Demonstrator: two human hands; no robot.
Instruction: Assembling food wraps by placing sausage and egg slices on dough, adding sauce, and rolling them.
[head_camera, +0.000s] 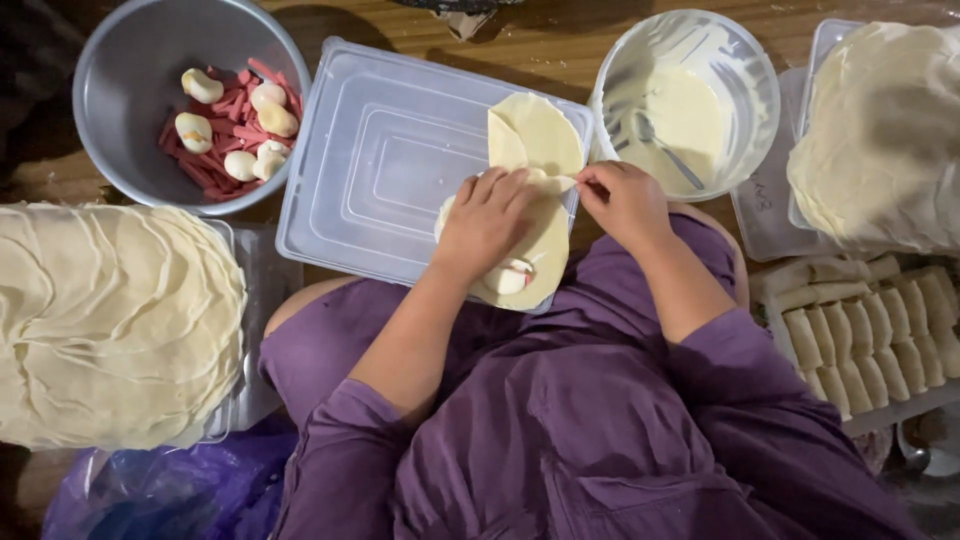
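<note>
Both hands worked a thin round wrapper (535, 190) lying on an upturned clear plastic lid (380, 160) at the centre of the view. Left hand (485, 222) lay flat and open-fingered on the wrapper's middle, its grip closed on nothing, seemingly pressing the sheet down so it would not slide. Right hand (622, 200), at about three o'clock from the left, pinched the wrapper's folded edge between thumb and fingertips, apparently to draw it over. A pale filling piece with a red strip (510, 277) showed under the left palm at the wrapper's near end. The person sat in purple clothing (560, 420), knees at six o'clock.

At nine o'clock, a tall stack of plain wrappers (110, 320) sat on a tray, within easy reach. At four o'clock, a tray (890, 410) held rows of finished rolls (860, 330), packed side by side. At two o'clock lay a second wrapper stack (880, 130) on clear lids.

Farther off, at one o'clock, a white bowl (745, 70) held pale paste with a spoon (665, 150) resting in it, just beside the right hand. At eleven o'clock, a grey metal bowl (120, 90) held peeled small eggs (240, 125) and red sausage strips (215, 140). All rested on a wooden floor (540, 45).
</note>
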